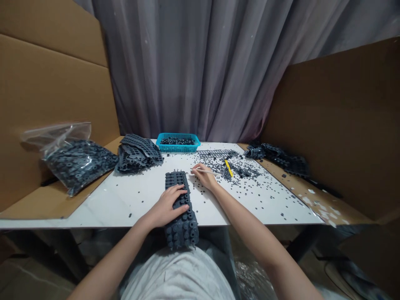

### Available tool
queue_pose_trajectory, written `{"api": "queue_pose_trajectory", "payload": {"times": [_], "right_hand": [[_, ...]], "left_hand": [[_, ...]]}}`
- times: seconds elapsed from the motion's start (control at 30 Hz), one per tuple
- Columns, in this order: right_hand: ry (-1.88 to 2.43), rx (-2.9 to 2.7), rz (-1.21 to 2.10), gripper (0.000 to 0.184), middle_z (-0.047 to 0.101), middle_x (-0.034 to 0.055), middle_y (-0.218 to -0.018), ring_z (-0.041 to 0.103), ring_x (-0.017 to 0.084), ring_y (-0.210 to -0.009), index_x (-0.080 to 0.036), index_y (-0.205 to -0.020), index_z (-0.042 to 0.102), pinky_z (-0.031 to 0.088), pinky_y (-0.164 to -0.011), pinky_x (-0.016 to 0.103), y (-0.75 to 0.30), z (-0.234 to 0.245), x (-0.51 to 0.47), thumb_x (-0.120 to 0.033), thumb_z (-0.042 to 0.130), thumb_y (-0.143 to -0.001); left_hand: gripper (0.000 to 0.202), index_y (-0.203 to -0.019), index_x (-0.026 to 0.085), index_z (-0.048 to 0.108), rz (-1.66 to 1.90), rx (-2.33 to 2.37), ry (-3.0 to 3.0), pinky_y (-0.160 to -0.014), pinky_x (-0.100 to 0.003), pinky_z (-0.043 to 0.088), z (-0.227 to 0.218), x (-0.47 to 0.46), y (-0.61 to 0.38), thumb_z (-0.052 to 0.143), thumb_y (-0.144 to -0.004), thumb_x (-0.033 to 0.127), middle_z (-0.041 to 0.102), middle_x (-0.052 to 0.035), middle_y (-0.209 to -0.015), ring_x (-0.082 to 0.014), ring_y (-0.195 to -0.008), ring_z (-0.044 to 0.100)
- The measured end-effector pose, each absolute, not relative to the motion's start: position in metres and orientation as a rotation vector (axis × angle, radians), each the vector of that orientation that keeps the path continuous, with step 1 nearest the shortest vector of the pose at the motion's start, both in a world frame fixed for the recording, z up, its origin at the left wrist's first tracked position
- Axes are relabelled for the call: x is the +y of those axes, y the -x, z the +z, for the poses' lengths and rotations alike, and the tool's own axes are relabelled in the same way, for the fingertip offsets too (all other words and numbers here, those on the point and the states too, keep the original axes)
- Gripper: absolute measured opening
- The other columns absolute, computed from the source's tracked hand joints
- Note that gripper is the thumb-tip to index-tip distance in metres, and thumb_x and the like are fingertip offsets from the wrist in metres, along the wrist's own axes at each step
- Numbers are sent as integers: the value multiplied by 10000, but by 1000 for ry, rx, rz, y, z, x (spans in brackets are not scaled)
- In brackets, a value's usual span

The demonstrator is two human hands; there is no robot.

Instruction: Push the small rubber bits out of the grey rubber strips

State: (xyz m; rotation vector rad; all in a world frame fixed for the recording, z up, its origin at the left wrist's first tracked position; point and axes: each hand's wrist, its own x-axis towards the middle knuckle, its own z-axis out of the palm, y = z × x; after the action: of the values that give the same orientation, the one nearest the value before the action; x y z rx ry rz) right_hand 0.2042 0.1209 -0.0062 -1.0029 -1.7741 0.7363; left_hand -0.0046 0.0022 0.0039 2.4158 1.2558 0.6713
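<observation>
A dark grey moulded rubber sheet point(170, 183) with rows of round knobs and ring-shaped parts lies lengthwise before me, its near end hanging past the table edge. My left hand point(173, 205) rests on it, palm down, fingers stretched across the knobs and thumb apart. Just right of the sheet's far end, my right hand point(204, 176) is closed in a pinch around a thin white pen-like stick point(208, 171). The stick's outer end points right; its working tip by the fingers is too small to make out.
A blue basket point(159, 143) of small black pieces stands at the back. Left are stacked perforated sheets point(137, 152) and a clear bag of rubber parts point(83, 164). Right lie scattered black bits point(246, 171), a yellow cutter-like tool point(229, 168) and more dark sheets point(286, 160). Cardboard walls flank the table.
</observation>
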Motion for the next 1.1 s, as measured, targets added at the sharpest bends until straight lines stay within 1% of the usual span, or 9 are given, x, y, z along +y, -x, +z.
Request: {"api": "queue_pose_trajectory", "payload": {"times": [0.1, 0.2, 0.3, 0.4, 0.63, 0.73, 0.87, 1.03, 1.1], "right_hand": [[1103, -1685, 617, 206, 546, -31, -519, 532, 170, -532, -225, -772, 556, 416, -598, 293, -214, -3, 123, -428, 542, -807], [1185, -1549, 590, 212, 521, -21, -549, 516, 179, -579, -220, -690, 550, 409, -607, 298, -218, -1, 126, -418, 573, -763], [1196, -1428, 810, 212, 527, -21, -581, 498, 161, -572, -215, -694, 569, 405, -564, 284, -217, 1, 128, -422, 612, -703], [1106, -1345, 1057, 235, 497, -38, -535, 456, 132, -514, -207, -688, 572, 389, -529, 268, -213, 1, 128, -420, 660, -638], [920, -1370, 1236, 261, 584, 2, -615, 528, 133, -575, -181, -710, 598, 438, -591, 275, -206, 2, 122, -398, 708, -616], [1006, -1520, 1073, 204, 617, 23, -670, 576, 174, -672, -187, -697, 612, 457, -659, 311, -204, 0, 119, -370, 688, -648], [1050, -1612, 741, 143, 646, 42, -864, 591, 223, -915, -205, -650, 555, 436, -831, 379, -207, 0, 120, -316, 619, -712], [1177, -1552, 610, 148, 603, 14, -733, 575, 218, -783, -226, -695, 497, 445, -775, 388, -222, 1, 128, -347, 530, -774], [1246, -1524, 528, 146, 586, 21, -713, 569, 234, -817, -227, -670, 484, 435, -806, 405, -228, 1, 132, -333, 530, -760]], "left_hand": [[372, -1193, 221, 541, 715, 1294, -2486, -1037, -364, 343, 18, 20, 8, 524, -855, 373, 483, -66, -1324, -231, -1224, 425], [273, -1074, 207, 614, 671, 1444, -2553, -929, -368, 410, 31, 54, 8, 537, -823, 280, 604, -72, -1091, -249, -1057, 526], [145, -840, 180, 673, 651, 1509, -2536, -861, -399, 417, 31, 90, 5, 550, -770, 211, 620, -93, -922, -286, -971, 546], [81, -715, 184, 670, 628, 1457, -2521, -785, -353, 439, 21, 115, 4, 591, -715, 205, 620, -67, -805, -253, -851, 575], [154, -827, 184, 697, 679, 1217, -2461, -741, -275, 449, 1, 129, 15, 602, -737, 264, 642, -36, -831, -182, -804, 592], [169, -839, 193, 709, 693, 1178, -2445, -757, -289, 446, -1, 130, 17, 631, -727, 292, 638, -36, -834, -193, -827, 588], [149, -833, 212, 719, 725, 1174, -2445, -808, -312, 432, -3, 127, 15, 647, -728, 289, 625, -35, -842, -206, -867, 573], [148, -845, 212, 719, 801, 1234, -2426, -819, -328, 419, -5, 121, 12, 633, -753, 290, 612, -44, -852, -222, -903, 548], [149, -846, 218, 718, 814, 1242, -2418, -821, -328, 416, -5, 120, 11, 631, -758, 300, 613, -41, -855, -222, -910, 545]]}}
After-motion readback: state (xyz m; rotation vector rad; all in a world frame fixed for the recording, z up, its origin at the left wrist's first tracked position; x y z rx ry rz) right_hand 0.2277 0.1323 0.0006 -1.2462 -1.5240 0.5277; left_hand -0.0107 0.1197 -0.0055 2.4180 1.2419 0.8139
